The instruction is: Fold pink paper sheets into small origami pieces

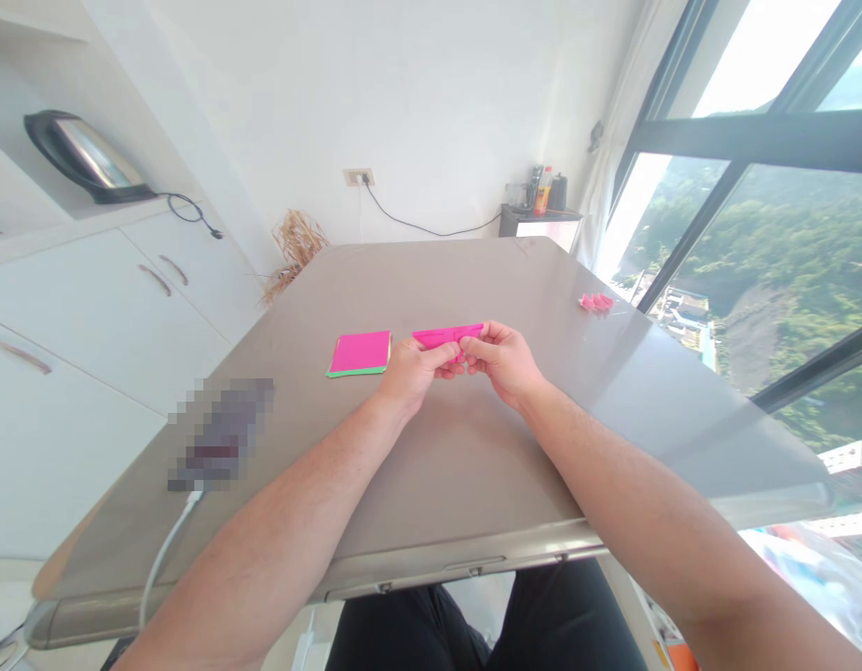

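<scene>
Between my two hands is a strip of bright pink folded paper point(437, 335), held just above the table, with crease lines along it. My left hand point(415, 368) pinches its left and near side, thumb on top. At the other end, my right hand point(500, 359) grips the paper with thumb and fingers closed, the two thumbs almost meeting at the middle. Part of the near edge is hidden by my fingers. Just left of my left hand lies a stack of square coloured paper point(361, 352), pink on top with green showing at the lower edge.
Small folded pink paper pieces point(596, 302) sit near the table's right edge, by the window. A blurred-out dark device point(225, 438) with a white cable point(169, 545) lies at the left. The brown-grey table point(444, 280) reaches toward the wall. An electric kettle point(91, 158) stands on the left counter.
</scene>
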Demonstrator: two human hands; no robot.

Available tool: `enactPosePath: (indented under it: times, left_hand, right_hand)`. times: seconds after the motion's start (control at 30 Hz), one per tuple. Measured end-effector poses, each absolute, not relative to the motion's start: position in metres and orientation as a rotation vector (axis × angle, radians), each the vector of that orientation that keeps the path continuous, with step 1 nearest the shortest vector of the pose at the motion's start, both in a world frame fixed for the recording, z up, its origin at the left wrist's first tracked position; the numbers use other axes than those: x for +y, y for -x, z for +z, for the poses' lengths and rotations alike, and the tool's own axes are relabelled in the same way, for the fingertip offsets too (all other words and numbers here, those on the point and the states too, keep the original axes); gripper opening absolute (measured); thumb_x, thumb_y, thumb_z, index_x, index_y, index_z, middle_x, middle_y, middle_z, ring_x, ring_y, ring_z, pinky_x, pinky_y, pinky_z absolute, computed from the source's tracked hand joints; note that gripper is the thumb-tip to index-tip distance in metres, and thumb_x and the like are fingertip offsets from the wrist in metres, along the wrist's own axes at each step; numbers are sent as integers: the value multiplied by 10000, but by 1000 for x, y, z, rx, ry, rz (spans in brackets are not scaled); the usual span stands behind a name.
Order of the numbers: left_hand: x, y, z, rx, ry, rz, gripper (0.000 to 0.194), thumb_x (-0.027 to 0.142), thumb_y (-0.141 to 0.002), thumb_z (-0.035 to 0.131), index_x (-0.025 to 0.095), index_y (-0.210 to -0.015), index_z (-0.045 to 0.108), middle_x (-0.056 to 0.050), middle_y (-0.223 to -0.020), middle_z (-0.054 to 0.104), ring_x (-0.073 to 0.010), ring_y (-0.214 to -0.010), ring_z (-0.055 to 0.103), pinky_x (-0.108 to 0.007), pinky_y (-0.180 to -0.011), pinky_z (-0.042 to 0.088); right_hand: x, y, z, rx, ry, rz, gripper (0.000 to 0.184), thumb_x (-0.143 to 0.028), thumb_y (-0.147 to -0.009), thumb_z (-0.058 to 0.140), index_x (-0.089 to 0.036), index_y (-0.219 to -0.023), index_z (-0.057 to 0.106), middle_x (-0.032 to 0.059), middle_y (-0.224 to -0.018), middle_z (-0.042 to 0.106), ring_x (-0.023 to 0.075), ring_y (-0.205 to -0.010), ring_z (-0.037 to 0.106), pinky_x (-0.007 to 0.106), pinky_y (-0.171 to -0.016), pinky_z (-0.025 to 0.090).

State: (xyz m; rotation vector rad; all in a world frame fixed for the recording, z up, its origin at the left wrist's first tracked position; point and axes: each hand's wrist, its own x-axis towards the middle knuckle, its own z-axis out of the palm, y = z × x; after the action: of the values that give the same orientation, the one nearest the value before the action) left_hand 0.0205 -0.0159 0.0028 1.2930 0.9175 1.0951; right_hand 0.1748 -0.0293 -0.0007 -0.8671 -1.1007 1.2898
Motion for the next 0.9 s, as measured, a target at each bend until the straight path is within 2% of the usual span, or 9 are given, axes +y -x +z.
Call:
enactPosePath:
  times: [0.9]
  left_hand:
    - [-16,-22,3,938,-1302,1113,236,357,-717,745,152,-832,771,-68,-769,741,-184,-677,686,-296,-639,518]
  right_hand:
    - [-28,-175,-3,-1093,855,1275,218,-274,-693,796,-190,-691,596,-13,-618,633,122,-583,565,280,-572,443]
